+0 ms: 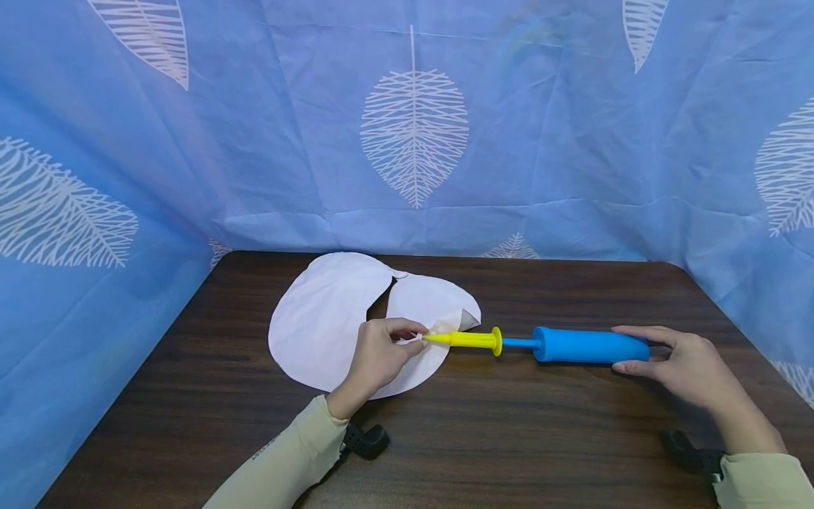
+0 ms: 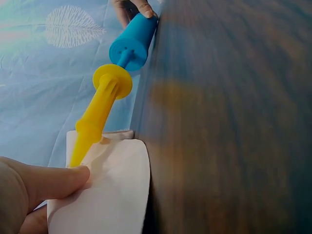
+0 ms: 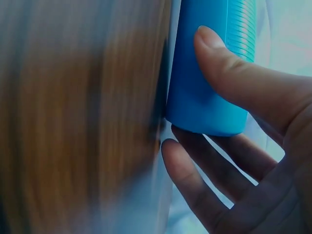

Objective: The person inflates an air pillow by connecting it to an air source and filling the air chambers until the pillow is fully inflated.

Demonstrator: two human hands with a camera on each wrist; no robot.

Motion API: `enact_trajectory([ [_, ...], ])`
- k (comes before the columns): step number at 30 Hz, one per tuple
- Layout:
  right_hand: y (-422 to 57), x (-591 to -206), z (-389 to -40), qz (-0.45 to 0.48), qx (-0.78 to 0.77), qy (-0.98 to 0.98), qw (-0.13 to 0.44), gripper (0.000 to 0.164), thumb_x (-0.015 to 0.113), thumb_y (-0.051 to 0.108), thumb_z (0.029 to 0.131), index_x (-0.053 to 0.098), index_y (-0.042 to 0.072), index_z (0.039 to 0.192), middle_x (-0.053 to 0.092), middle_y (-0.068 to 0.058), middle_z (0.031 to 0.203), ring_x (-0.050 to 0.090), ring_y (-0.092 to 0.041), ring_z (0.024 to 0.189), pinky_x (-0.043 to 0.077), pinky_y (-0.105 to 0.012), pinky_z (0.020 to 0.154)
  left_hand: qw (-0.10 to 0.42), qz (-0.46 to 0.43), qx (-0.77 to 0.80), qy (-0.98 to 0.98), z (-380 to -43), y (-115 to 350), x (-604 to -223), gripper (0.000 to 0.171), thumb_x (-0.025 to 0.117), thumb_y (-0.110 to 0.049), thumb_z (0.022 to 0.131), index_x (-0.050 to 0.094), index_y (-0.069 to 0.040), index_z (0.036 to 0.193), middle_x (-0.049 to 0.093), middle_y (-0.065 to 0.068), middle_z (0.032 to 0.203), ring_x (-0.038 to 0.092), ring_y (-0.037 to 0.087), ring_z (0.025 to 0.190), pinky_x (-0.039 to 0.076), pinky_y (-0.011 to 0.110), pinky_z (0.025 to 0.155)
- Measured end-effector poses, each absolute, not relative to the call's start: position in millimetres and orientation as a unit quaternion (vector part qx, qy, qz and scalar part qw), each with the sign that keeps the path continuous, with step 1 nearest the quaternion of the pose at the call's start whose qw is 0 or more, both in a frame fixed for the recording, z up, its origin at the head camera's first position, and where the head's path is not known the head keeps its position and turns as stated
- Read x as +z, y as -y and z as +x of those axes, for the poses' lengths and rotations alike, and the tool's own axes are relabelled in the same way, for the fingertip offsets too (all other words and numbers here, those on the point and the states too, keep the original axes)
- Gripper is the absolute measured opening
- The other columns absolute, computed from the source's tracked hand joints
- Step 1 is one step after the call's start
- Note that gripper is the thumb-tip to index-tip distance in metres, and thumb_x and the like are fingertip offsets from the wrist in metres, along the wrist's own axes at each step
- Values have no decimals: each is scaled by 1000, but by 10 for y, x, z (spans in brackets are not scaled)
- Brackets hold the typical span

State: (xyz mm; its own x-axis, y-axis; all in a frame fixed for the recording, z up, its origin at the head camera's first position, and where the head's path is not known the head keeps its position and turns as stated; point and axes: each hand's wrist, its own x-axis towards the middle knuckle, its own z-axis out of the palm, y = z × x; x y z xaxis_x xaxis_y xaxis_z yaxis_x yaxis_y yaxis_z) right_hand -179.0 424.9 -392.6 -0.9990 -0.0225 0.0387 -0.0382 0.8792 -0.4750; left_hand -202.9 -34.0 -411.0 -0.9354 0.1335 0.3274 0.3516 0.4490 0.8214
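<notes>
A white deflated balloon (image 1: 318, 325) lies flat, with a dark gap between its two lobes and one corner folded up. My left hand (image 1: 381, 350) pinches the balloon's edge around the tip of a yellow nozzle (image 1: 470, 340). That nozzle belongs to a hand pump, whose blue barrel (image 1: 588, 346) stretches to the right with a short length of blue rod showing. At the barrel's far end my right hand (image 1: 689, 364) grips it, thumb on the near side. In the right wrist view, the thumb (image 3: 234, 78) lies along the barrel and other fingers reach past its end.
Everything lies on a dark wood-grain table (image 1: 509, 438). Blue cloth with white leaf prints (image 1: 413, 134) hangs behind it and along both sides. Each wrist wears a black camera mount, one showing by the left wrist (image 1: 367, 442).
</notes>
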Motion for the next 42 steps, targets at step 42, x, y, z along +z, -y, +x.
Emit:
enact_trajectory([
  [42, -4158, -3887, -1773, 22, 220, 973, 69, 62, 90, 26, 88, 69, 5, 142, 56, -45, 143, 73, -56, 107, 58, -67, 80, 115, -123, -516, 840, -2029, 365, -4108, 16, 87, 1, 86, 86, -7, 100, 83, 8, 101, 75, 20, 92, 65, 40, 87],
])
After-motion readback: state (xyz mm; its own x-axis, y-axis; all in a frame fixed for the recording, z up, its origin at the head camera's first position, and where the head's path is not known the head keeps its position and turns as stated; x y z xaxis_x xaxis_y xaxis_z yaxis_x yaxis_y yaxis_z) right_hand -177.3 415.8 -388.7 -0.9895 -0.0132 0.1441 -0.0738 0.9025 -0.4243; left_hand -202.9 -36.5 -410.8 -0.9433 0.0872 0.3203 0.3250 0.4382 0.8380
